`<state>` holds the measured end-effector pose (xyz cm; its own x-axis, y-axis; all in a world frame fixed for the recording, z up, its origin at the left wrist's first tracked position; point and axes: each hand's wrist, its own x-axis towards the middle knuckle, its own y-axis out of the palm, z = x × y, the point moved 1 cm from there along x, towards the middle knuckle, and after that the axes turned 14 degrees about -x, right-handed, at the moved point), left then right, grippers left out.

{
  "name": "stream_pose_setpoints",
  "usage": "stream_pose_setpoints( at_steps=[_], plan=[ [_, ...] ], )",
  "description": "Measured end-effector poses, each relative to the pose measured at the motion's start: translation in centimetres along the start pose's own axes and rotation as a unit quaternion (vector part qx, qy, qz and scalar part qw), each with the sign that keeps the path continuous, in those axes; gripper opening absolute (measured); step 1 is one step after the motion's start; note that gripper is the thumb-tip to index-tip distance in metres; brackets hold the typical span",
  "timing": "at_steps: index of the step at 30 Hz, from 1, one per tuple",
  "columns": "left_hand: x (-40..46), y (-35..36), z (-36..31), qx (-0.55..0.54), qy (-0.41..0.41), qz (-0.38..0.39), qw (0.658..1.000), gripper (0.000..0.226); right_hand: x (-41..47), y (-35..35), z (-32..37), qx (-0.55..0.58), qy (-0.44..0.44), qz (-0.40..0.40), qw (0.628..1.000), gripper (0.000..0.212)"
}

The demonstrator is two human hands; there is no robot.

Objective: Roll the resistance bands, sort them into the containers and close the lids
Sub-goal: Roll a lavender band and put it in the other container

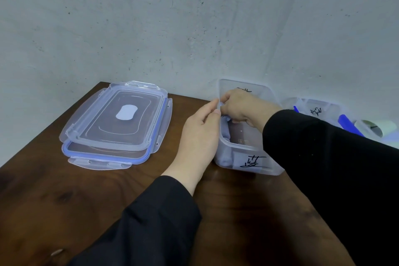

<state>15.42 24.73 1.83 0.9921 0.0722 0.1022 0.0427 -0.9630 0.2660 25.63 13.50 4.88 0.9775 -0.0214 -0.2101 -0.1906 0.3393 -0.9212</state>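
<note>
An open clear plastic container (248,163) with a handwritten label stands on the brown table near the wall. Pale lilac rolled bands (226,131) lie along its left inside wall. My right hand (239,106) reaches over the container's rim, fingers curled round a pale band at the left edge. My left hand (200,134) is beside the container's left wall, thumb and fingers pinching the same band at the rim. A second clear container (317,110) at the right holds blue rolled bands (349,125).
Two clear lids with blue seals (116,123) lie stacked on the table (64,190) at the left. A pale green roll (377,128) sits at the far right. A grey concrete wall backs the table.
</note>
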Motion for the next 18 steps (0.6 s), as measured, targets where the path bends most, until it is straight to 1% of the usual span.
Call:
stream_pose_setpoints(
  at_steps=[4, 6, 10, 11, 14, 18],
  plan=[
    [0.04, -0.06, -0.01, 0.002, 0.0, 0.0, 1.0, 0.038, 0.19, -0.18, -0.61, -0.004, -0.017, 0.012, 1.0, 0.026],
    [0.06, -0.03, -0.02, 0.003, -0.001, 0.001, 1.0, 0.038, 0.04, -0.15, -0.54, -0.033, -0.031, 0.008, 0.999, 0.028],
    [0.03, -0.07, -0.04, 0.004, 0.004, 0.004, 1.0, 0.038, -0.21, -0.08, -0.07, -0.07, -0.05, -0.006, 0.996, 0.045],
    [-0.01, -0.1, -0.09, 0.007, 0.005, 0.005, 1.0, 0.038, -0.13, -0.04, -0.01, -0.072, -0.054, -0.008, 0.996, 0.045],
    [-0.08, -0.12, -0.15, 0.014, 0.008, 0.008, 1.0, 0.037, -0.05, 0.08, 0.15, -0.075, -0.067, -0.012, 0.995, 0.035],
    [-0.07, -0.1, -0.15, 0.015, 0.007, 0.006, 1.0, 0.037, 0.17, 0.16, 0.08, -0.056, -0.06, -0.006, 0.997, 0.032]
  ],
)
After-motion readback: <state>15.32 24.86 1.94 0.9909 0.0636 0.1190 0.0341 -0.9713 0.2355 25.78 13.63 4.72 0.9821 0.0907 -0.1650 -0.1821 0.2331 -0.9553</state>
